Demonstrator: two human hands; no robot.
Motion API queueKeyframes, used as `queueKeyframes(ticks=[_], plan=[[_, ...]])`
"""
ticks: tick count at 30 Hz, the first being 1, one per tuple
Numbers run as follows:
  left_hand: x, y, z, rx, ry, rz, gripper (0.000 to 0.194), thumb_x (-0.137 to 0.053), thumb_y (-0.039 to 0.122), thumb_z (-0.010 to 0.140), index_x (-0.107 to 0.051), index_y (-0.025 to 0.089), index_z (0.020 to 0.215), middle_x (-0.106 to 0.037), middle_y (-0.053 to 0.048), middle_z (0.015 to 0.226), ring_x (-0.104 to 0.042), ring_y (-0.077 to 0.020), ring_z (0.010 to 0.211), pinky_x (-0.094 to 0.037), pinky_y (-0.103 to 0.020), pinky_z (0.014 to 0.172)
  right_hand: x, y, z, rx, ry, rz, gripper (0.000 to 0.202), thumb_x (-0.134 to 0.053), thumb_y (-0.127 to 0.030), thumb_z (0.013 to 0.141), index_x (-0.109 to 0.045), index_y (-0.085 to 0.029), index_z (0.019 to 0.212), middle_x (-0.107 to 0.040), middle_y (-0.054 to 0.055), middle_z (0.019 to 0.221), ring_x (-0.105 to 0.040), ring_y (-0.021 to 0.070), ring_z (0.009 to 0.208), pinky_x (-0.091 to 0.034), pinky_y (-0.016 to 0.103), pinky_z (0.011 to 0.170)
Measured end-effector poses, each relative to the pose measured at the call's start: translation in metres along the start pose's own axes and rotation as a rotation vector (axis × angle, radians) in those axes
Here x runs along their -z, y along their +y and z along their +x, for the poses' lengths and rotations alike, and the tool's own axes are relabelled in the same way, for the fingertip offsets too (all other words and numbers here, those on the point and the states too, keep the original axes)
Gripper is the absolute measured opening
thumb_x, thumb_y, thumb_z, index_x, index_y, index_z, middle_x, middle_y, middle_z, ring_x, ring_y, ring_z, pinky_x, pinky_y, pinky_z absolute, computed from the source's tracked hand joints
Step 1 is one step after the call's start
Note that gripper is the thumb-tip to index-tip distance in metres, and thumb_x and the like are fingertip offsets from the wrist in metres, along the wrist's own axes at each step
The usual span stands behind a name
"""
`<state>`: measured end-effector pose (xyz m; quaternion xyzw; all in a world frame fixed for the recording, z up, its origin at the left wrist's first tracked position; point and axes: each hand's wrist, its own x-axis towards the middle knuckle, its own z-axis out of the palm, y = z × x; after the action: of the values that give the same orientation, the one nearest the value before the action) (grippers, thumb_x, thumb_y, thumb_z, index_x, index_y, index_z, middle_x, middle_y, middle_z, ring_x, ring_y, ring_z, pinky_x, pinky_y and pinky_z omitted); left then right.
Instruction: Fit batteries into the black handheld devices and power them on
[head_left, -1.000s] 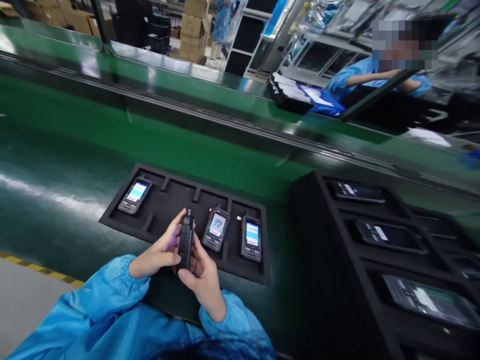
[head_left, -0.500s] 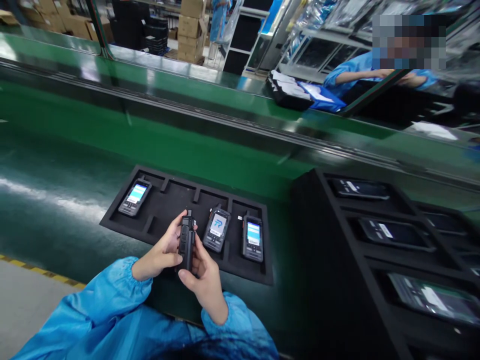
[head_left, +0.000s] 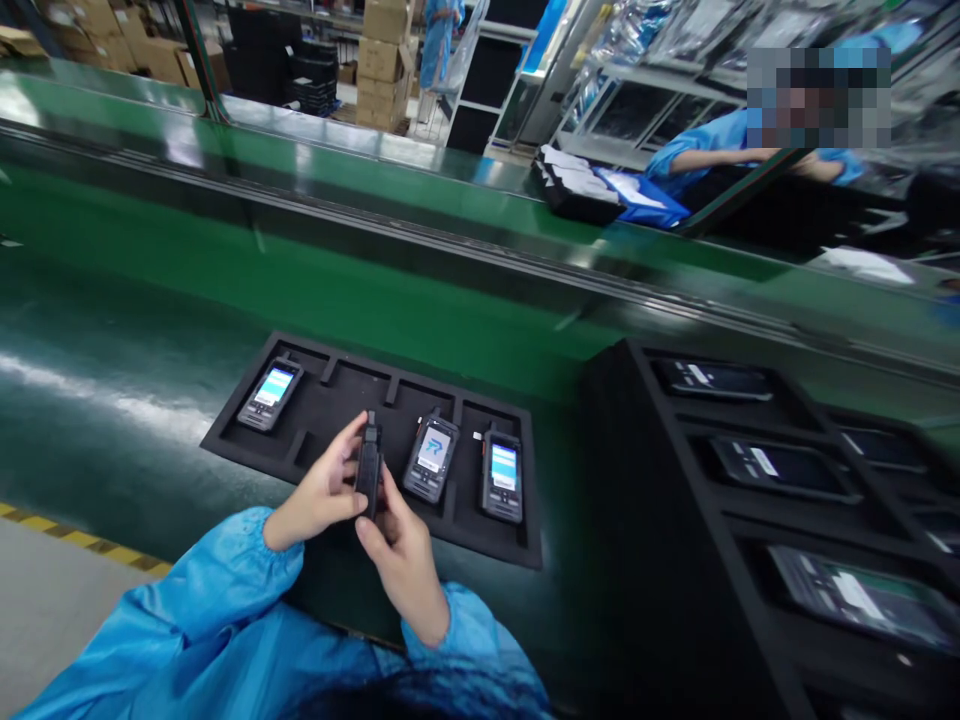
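Observation:
A black handheld radio [head_left: 368, 470] is held upright on edge between both hands, its narrow side facing me. My left hand [head_left: 324, 496] wraps round its left side, thumb on the lower part. My right hand [head_left: 403, 550] grips its right side and lower end with closed fingers. Beneath and beyond lies a black foam tray [head_left: 337, 370]. It holds a device with a lit screen [head_left: 271, 393] at the left, one showing a blue logo [head_left: 431, 455] just right of my hands, and another lit device [head_left: 502, 473] at the right end.
To the right, a tall black foam stack [head_left: 637, 500] holds several devices in compartments. A metal rail [head_left: 420, 230] crosses behind the green bench [head_left: 112, 330]. Beyond it are a box of white items [head_left: 577, 180], stacked cartons [head_left: 381, 80] and a person in blue [head_left: 705, 145].
The held radio has turned so that its narrow edge shows more, and it sits slightly further left and up. Both hands have shifted slightly with it. The person opposite has moved their arms a little.

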<state>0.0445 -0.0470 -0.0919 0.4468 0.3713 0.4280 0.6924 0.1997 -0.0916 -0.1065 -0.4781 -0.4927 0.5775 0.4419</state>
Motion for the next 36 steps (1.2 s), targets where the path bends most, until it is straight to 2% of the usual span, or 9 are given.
queueKeyframes(ticks=[3, 6, 9, 13, 16, 21, 27, 31, 36], plan=[[0.013, 0.01, 0.013, 0.015, 0.138, 0.308, 0.093, -0.063, 0.029, 0.073, -0.008, 0.03, 0.148, -0.042, -0.01, 0.128, -0.057, -0.0223, 0.099, -0.05, -0.032, 0.079, 0.02, -0.008, 0.008, 0.15, 0.256, -0.495, 0.039, -0.051, -0.041, 0.091, -0.058, -0.023, 0.124, -0.064, 0.008, 0.115, -0.061, 0.0213, 0.093, -0.051, 0.038, 0.088], [0.016, 0.016, 0.029, 0.026, 0.3, 0.87, 0.092, -0.059, 0.026, 0.074, -0.006, 0.03, 0.149, -0.041, -0.011, 0.131, -0.058, -0.0262, 0.102, -0.049, -0.039, 0.086, 0.037, -0.005, 0.022, 0.23, 0.424, -0.938, 0.047, -0.049, -0.043, 0.09, -0.056, -0.012, 0.125, -0.063, 0.017, 0.114, -0.052, 0.0313, 0.11, -0.042, 0.049, 0.098], [0.01, 0.008, 0.04, 0.04, 0.415, 1.17, 0.088, -0.057, 0.027, 0.075, -0.009, 0.026, 0.149, -0.035, -0.017, 0.139, -0.054, -0.0355, 0.11, -0.049, -0.048, 0.085, 0.041, 0.01, 0.035, 0.172, 0.422, -1.307, 0.062, -0.049, -0.045, 0.089, -0.045, 0.001, 0.132, -0.057, 0.028, 0.121, -0.045, 0.0396, 0.12, -0.033, 0.059, 0.102], [0.006, -0.013, 0.042, -0.026, 0.459, 1.182, 0.08, -0.057, 0.028, 0.077, -0.019, 0.022, 0.148, -0.035, -0.018, 0.14, -0.036, -0.0388, 0.128, -0.046, -0.051, 0.092, 0.035, 0.03, 0.043, 0.13, 0.401, -1.471, 0.075, -0.057, -0.049, 0.084, -0.038, 0.002, 0.135, -0.054, 0.032, 0.121, -0.047, 0.0417, 0.119, -0.033, 0.061, 0.102], [0.008, -0.022, 0.036, -0.096, 0.456, 1.137, 0.083, -0.063, 0.035, 0.076, -0.022, 0.02, 0.147, -0.038, -0.018, 0.138, -0.037, -0.0378, 0.128, -0.039, -0.055, 0.101, 0.032, 0.03, 0.042, 0.15, 0.408, -1.422, 0.078, -0.063, -0.047, 0.078, -0.038, 0.001, 0.135, -0.055, 0.029, 0.119, -0.049, 0.0419, 0.115, -0.036, 0.061, 0.1], [0.009, -0.02, 0.025, -0.232, 0.457, 0.962, 0.07, -0.057, 0.034, 0.083, -0.028, 0.02, 0.145, -0.027, -0.017, 0.147, -0.018, -0.0344, 0.141, -0.02, -0.057, 0.114, 0.035, 0.016, 0.041, 0.131, 0.397, -1.087, 0.079, -0.059, -0.021, 0.07, -0.029, -0.008, 0.141, -0.056, 0.019, 0.126, -0.056, 0.0336, 0.109, -0.048, 0.047, 0.092], [0.003, -0.015, 0.012, -0.226, 0.344, 0.574, 0.052, -0.046, 0.04, 0.09, -0.041, 0.021, 0.138, -0.049, -0.013, 0.132, -0.056, -0.025, 0.115, -0.047, -0.041, 0.101, 0.026, 0.002, 0.034, 0.094, 0.465, -0.754, 0.085, -0.063, -0.022, 0.068, -0.025, -0.018, 0.144, -0.053, 0.014, 0.133, -0.054, 0.0308, 0.118, -0.048, 0.047, 0.098], [-0.018, -0.015, 0.006, -0.1, 0.212, 0.297, 0.052, -0.052, 0.041, 0.088, -0.046, 0.018, 0.134, -0.063, -0.01, 0.116, -0.062, -0.0229, 0.106, -0.051, -0.036, 0.095, 0.0, -0.001, 0.02, 0.316, 0.422, -0.701, 0.081, -0.063, -0.03, 0.078, -0.019, -0.02, 0.146, -0.047, 0.016, 0.138, -0.048, 0.0295, 0.126, -0.047, 0.048, 0.1], [-0.029, -0.009, 0.001, 0.05, 0.32, -0.161, 0.043, -0.072, 0.038, 0.076, -0.059, 0.02, 0.113, -0.066, -0.002, 0.096, -0.061, -0.0162, 0.092, -0.049, -0.025, 0.085, -0.015, 0.002, 0.008, 0.602, 0.218, -0.775, 0.065, -0.054, -0.022, 0.088, -0.024, -0.021, 0.145, -0.044, 0.016, 0.142, -0.042, 0.0269, 0.131, -0.047, 0.047, 0.102]])
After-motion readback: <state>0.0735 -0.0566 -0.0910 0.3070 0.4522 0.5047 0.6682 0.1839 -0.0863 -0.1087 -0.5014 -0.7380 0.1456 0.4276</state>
